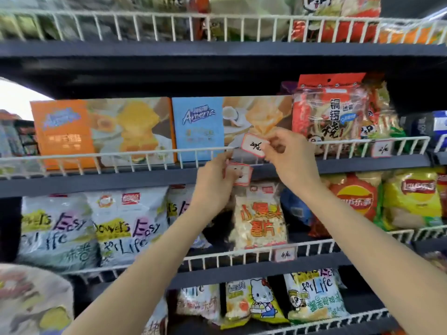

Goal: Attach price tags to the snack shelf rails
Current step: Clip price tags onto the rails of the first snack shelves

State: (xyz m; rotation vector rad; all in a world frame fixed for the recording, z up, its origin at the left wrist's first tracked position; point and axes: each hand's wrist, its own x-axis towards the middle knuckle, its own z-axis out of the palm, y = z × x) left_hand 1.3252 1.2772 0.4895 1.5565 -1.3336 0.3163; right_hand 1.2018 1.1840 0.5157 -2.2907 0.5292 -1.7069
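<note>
The right hand (pixel 287 151) pinches a price tag (pixel 254 145) against the white wire rail (pixel 145 154). The left hand (pixel 215 175) grips spare tags (pixel 240 174) below it.

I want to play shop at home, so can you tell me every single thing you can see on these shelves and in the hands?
Price tag being put up: one, white with red border, at the middle shelf's wire rail.
Spare price tags: small stack, white and red, just below that rail.
Tags already on rails: two, white and red, one far right on the middle rail, one on the rail below.
Wire rails: white, along each shelf front.
Biscuit boxes: two, orange and blue, middle shelf.
Noodle pack: one, red, right of the boxes.
Chip bags: yellow and red, lower right.
White snack bags: several, lower left.
Left hand: holds the spare tags.
Right hand: pinches the tag.
</note>
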